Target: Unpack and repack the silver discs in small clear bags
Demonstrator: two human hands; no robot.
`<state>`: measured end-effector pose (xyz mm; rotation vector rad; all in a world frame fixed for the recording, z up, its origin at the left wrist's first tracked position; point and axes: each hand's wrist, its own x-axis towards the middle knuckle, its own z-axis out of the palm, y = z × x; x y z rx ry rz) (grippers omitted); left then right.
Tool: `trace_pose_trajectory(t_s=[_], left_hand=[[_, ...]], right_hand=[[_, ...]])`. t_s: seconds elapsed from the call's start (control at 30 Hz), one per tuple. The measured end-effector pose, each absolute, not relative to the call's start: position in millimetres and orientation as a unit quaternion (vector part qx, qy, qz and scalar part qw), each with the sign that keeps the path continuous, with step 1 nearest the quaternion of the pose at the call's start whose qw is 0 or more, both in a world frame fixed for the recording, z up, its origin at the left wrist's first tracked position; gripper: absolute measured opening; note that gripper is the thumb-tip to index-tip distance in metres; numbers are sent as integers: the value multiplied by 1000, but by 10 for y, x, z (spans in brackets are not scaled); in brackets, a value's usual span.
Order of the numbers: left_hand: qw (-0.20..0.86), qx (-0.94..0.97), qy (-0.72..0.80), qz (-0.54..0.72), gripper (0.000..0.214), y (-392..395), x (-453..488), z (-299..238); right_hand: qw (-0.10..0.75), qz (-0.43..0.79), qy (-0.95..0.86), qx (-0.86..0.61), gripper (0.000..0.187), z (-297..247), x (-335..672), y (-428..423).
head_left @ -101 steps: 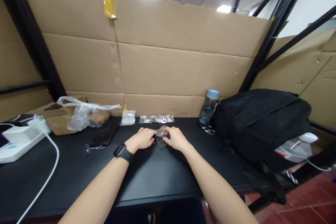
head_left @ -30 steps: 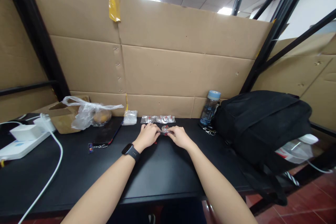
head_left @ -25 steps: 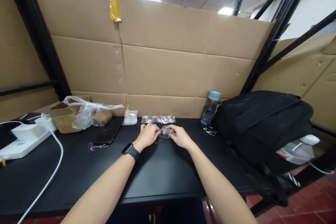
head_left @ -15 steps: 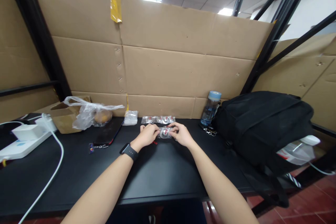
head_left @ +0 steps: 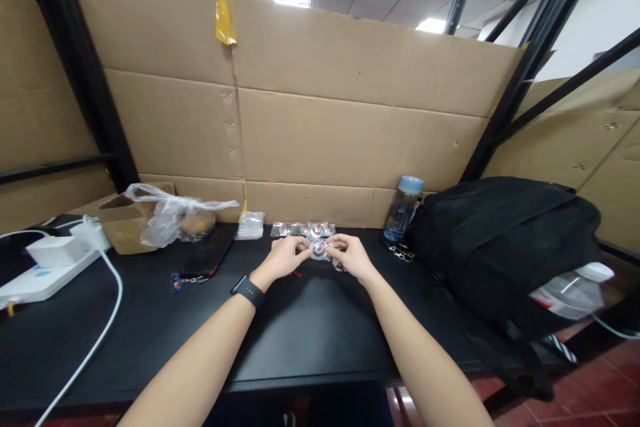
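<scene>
Between my two hands is a small round silvery item with a red mark (head_left: 319,249), seemingly in a clear packet. My left hand (head_left: 289,255), a dark watch on its wrist, pinches the left edge. My right hand (head_left: 351,256) pinches the right edge, its fingers curled over the packet. Part of another round shiny piece (head_left: 339,266) shows beneath the right fingers. A small red loop (head_left: 297,273) lies by my left hand. Just behind, a row of similar clear packets (head_left: 287,229) lies flat on the black table (head_left: 310,320).
Left of the row sit a stack of clear bags (head_left: 250,225), a dark pouch (head_left: 210,255), a tied plastic bag (head_left: 167,217) and a white power strip (head_left: 55,273). On the right stand a water bottle (head_left: 403,210) and a black backpack (head_left: 505,240). Cardboard (head_left: 310,133) walls the back.
The round item between my hands has turned slightly and sits a little higher. A second shiny piece now shows below my right fingers. The whole view has shifted slightly.
</scene>
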<state>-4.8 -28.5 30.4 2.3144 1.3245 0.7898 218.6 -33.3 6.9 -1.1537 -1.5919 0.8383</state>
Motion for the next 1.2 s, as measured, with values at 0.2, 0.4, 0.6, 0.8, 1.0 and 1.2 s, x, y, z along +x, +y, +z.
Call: trace_pose_trajectory(t_s=[0.2,0.4,0.6,0.8,1.0,1.2], left_hand=[[197,778,519,294,18,-140,-116,236],[184,686,649,272,22,367,-236,251],[142,677,682,239,22,782,-138,289],[82,703,675,209,20,775,-82,205],[-81,749,626,202,33,539,-196,271],[120,874,460,101,19,327,-446,258]], right_hand=[[463,260,-698,-480,34,73,2185,-347],[458,163,-705,-515,27,208,2355,-373],[435,136,-709,-538,32,201,2460,-353],[373,115,-728,-564,35,205,2498,-380],[210,118,-784,-572,49,175,2649,-401],[187,149,-806,-541,53,136,2663,-369]])
